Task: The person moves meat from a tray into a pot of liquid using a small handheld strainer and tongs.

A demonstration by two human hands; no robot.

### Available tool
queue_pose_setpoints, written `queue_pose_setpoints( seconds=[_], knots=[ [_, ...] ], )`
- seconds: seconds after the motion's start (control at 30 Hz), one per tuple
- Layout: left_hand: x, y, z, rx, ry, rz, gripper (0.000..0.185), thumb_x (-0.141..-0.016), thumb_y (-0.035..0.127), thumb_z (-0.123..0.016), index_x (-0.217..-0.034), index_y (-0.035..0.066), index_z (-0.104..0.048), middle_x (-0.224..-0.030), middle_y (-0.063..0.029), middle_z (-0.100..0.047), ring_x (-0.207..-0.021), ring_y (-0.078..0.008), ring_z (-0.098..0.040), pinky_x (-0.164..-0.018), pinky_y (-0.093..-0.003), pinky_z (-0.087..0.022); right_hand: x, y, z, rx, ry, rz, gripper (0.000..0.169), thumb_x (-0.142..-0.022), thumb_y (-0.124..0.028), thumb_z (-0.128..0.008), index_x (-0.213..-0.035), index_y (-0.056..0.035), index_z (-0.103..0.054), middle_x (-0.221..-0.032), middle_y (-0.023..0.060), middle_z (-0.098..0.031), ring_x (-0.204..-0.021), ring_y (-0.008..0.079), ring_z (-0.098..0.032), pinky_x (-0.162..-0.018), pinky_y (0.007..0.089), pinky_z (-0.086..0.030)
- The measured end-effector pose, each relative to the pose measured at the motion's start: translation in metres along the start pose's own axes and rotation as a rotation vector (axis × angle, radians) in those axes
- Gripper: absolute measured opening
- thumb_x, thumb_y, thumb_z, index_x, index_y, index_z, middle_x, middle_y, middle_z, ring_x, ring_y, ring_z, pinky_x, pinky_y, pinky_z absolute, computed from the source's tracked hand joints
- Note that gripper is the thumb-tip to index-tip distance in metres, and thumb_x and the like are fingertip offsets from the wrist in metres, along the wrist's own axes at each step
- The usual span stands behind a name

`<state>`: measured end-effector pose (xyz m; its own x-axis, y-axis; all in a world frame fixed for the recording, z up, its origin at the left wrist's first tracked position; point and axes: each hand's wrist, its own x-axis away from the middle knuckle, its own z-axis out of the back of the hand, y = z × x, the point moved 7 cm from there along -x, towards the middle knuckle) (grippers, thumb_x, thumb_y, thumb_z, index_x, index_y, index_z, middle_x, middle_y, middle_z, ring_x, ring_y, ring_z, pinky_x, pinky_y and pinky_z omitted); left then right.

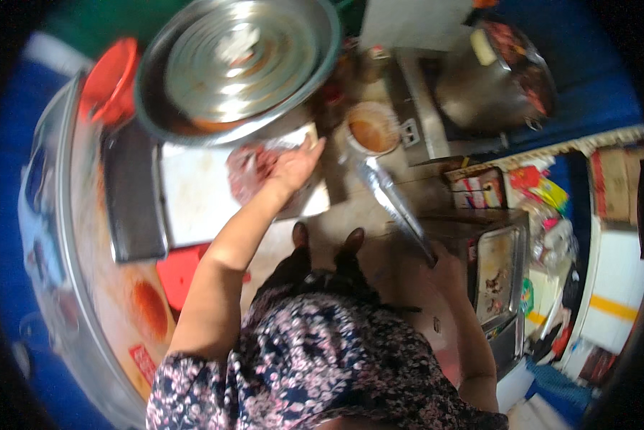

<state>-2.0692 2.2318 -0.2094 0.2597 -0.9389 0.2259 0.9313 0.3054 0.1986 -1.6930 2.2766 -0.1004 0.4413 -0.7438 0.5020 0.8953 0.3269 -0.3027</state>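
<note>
My left hand (295,164) is over the right part of some raw meat (247,172), fingers stretched out. The meat appears to be in clear plastic and lies on a white board (193,188). Whether the hand presses on it cannot be told. In my right hand (446,271), low on the right, is the dark handle of a long shiny metal utensil (386,193). Its far end meets or overlaps a round, pale-rimmed vessel (374,131) with brown contents; blur hides whether they are joined.
A large metal basin (241,121) stands beyond the board, beside a red plastic container (110,80). Left of the board lies a dark tray (134,193). A steel pot (470,91) with meat stands at the upper right. A metal tray (496,274) is at my right.
</note>
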Motion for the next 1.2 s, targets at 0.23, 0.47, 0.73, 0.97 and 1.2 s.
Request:
queue_pose_setpoints(
  seconds=[0.23, 0.47, 0.73, 0.97, 1.2],
  knots=[
    [0.089, -0.077, 0.031, -0.26, 0.604, 0.405, 0.051, -0.086, 0.008, -0.045, -0.136, 0.002, -0.04, -0.141, -0.0295, -0.032, -0.123, -0.044, -0.041, -0.096, -0.0516, -0.035, -0.045, -0.094, -0.027, 0.071, 0.118, 0.353, 0.065, -0.073, -0.032, -0.072, -0.127, -0.0048, -0.049, -0.095, 0.0196, -0.064, -0.083, 0.038, -0.063, -0.073, 0.0451, -0.051],
    [0.119, -0.14, 0.008, 0.515, 0.595, 0.706, 0.05, -0.071, 0.008, -0.062, -0.12, 0.002, -0.052, -0.123, -0.0203, -0.051, -0.11, -0.0354, -0.05, -0.087, -0.0468, -0.038, -0.063, -0.161, -0.041, 0.313, 0.059, 0.535, 0.062, -0.075, -0.026, -0.067, -0.13, -0.0055, -0.048, -0.103, 0.0174, -0.062, -0.086, 0.0375, -0.062, -0.076, 0.0462, -0.049],
    [0.087, -0.13, -0.009, 0.606, 0.436, 0.433, 0.046, -0.067, 0.008, -0.063, -0.113, 0.007, -0.062, -0.113, -0.0199, -0.061, -0.106, -0.0361, -0.056, -0.095, -0.0466, -0.038, -0.082, -0.171, -0.034, 0.487, 0.074, 0.472, 0.058, -0.078, -0.024, -0.07, -0.128, -0.0062, -0.045, -0.093, 0.0183, -0.064, -0.083, 0.0364, -0.064, -0.072, 0.0483, -0.05],
    [0.138, -0.149, -0.052, 0.585, 0.271, 0.648, 0.042, -0.07, 0.016, -0.066, -0.111, 0.008, -0.064, -0.093, -0.0191, -0.067, -0.094, -0.0328, -0.062, -0.085, -0.037, -0.042, -0.081, -0.211, -0.024, 0.513, 0.21, 0.592, 0.055, -0.075, -0.017, -0.073, -0.122, -0.0023, -0.047, -0.091, 0.0177, -0.06, -0.082, 0.0353, -0.062, -0.066, 0.0478, -0.05],
    [0.188, -0.148, -0.076, 1.796, 0.512, 0.679, 0.012, -0.082, 0.001, -0.054, -0.088, 0.001, -0.065, -0.081, -0.0106, -0.066, -0.081, -0.019, -0.061, -0.078, -0.029, -0.045, -0.098, -0.232, -0.052, 0.759, 0.187, 0.663, 0.071, -0.067, -0.029, -0.079, -0.126, -0.0016, -0.049, -0.095, 0.0106, -0.057, -0.081, 0.0255, -0.061, -0.065, 0.0374, -0.05]
  ],
)
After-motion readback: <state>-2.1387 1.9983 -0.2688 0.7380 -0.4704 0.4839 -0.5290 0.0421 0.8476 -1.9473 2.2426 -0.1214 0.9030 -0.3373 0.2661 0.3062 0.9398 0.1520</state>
